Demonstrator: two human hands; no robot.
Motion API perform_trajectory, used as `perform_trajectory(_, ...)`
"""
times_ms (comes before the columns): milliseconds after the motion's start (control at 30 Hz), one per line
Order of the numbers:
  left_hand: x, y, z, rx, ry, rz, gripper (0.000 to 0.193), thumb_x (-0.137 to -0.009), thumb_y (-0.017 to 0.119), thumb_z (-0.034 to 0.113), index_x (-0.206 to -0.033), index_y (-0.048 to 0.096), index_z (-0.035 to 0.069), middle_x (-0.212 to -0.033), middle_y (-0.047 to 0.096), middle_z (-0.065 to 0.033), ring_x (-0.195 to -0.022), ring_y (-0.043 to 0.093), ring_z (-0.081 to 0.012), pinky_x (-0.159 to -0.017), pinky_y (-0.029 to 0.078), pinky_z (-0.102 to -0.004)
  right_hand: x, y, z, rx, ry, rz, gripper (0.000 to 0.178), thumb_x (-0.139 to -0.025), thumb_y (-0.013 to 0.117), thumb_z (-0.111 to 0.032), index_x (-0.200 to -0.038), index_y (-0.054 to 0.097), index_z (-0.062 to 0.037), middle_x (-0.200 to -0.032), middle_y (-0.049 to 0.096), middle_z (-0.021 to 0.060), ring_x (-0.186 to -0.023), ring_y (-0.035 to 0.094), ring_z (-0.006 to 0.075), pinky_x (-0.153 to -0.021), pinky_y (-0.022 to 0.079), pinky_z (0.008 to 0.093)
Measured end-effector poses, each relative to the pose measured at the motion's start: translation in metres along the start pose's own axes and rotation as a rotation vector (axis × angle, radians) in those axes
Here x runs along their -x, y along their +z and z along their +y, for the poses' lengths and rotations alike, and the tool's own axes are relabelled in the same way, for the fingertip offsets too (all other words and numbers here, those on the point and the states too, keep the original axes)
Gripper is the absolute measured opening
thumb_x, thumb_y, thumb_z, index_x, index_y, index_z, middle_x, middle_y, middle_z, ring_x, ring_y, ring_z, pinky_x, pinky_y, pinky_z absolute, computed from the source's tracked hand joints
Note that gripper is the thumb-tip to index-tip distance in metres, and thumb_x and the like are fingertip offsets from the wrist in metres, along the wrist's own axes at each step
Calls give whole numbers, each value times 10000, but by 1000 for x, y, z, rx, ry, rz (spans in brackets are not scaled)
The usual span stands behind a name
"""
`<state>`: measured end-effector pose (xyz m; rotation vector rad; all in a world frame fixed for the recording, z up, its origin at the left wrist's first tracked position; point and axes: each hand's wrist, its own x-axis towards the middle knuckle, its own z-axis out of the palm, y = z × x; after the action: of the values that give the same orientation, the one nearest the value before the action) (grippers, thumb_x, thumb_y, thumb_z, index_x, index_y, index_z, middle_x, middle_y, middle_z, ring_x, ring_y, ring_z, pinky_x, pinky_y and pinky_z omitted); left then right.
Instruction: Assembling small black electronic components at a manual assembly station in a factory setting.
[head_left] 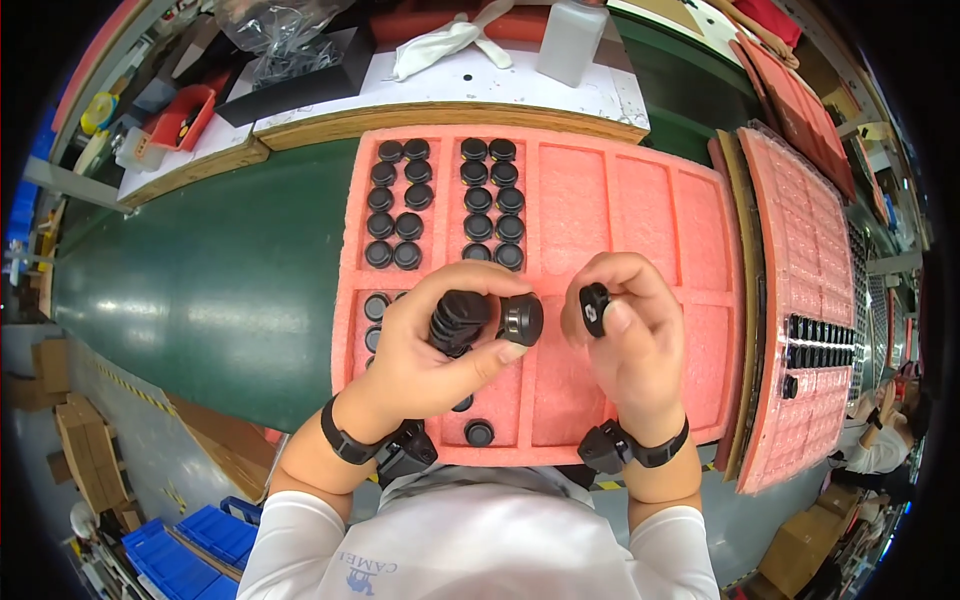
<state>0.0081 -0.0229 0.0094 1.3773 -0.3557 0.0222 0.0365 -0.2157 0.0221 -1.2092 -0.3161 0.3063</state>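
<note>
A glossy black round part is pinched between the thumb and fingertip of the curled left hand, and a ribbed black cylinder is cupped in its palm. A small black oval piece is gripped by the half-closed right hand. Both hands are held above a compartmented pink foam tray partly filled with black round caps.
</note>
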Motion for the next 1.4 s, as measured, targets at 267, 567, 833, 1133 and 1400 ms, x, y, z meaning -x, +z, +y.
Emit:
perform_trajectory(267, 1, 5, 4, -260, 223, 6, 388, -682, 694, -18, -1044, 555, -13, -1044, 575, -159, -912, 582, -236, -774, 474, -325, -3, 12, 4, 458, -384, -63, 285, -876, 535, -196, -1041, 477, 29, -802, 483, 53, -679, 457, 110, -614, 384, 232)
perform_trajectory(567, 1, 5, 7, -344, 294, -32, 369, -689, 690, 17, -1030, 559, -35, -979, 583, -175, -881, 585, -245, -745, 485, -327, 1, 14, 10, 9, -257, -107, 228, -885, 517, -69, -1089, 450, 8, -883, 503, 40, -734, 443, 78, -664, 385, 223)
perform_trajectory(833, 2, 3, 5, -344, 319, -58, 364, -696, 690, 33, -1027, 562, -43, -978, 581, -191, -853, 590, -232, -684, 492, -294, 2, 14, 7, 202, -316, -146, 193, -897, 462, -24, -1082, 430, 21, -905, 526, 68, -734, 461, 66, -651, 386, 205)
perform_trajectory(1133, 3, 5, 6, -348, 326, -58, 359, -700, 683, 26, -1027, 558, -54, -982, 581, -193, -850, 591, -220, -648, 493, -273, 3, 18, 6, 182, -291, -117, 218, -885, 491, -25, -1085, 421, 24, -823, 521, 54, -707, 463, 73, -628, 385, 205)
perform_trajectory(1400, 1, 1, 5, -380, 364, -70, 352, -700, 675, 13, -1027, 557, -46, -982, 583, -191, -864, 590, -231, -669, 494, -292, 4, 16, 2, -13, -125, -59, 307, -856, 571, -85, -1100, 418, 21, -823, 498, 38, -701, 445, 81, -638, 384, 218)
